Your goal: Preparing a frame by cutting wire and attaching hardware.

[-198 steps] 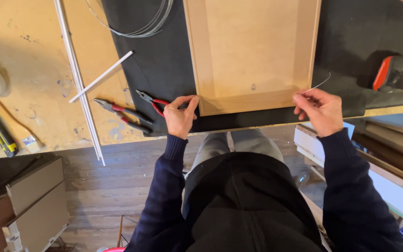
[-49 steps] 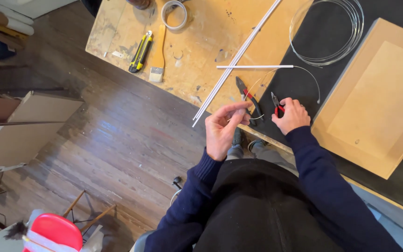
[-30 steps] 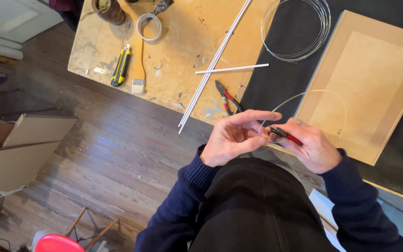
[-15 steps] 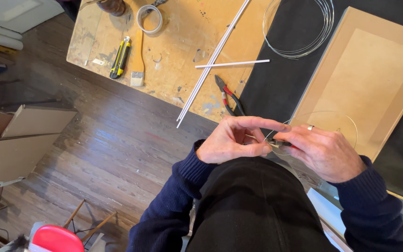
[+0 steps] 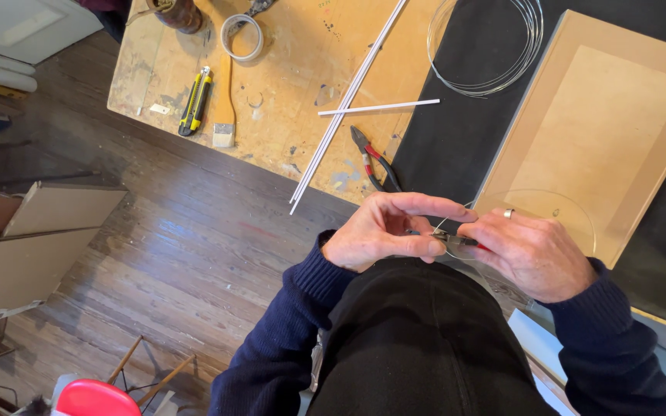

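My left hand (image 5: 383, 231) and my right hand (image 5: 529, 254) meet in front of my chest, just off the workbench edge. My right hand grips a small red-handled plier (image 5: 460, 241), its jaws pointing left. My left hand pinches the end of a thin wire (image 5: 580, 216) at those jaws. The wire arcs in a loop over the corner of a tan fibreboard panel (image 5: 603, 131). A second pair of red-and-black pliers (image 5: 371, 158) lies on the bench just beyond my left hand.
On the wooden bench (image 5: 287, 85) lie long white rods (image 5: 348, 92), a coil of wire (image 5: 487, 46) on a black mat (image 5: 449, 146), a yellow utility knife (image 5: 194, 100), a brush (image 5: 223, 115) and a tape roll (image 5: 242, 36). Boards (image 5: 32, 239) stand on the floor at left.
My right hand picked a red-handled plier off the bench and both hands drew back toward my chest. In the last half second they closed together on the wire end.
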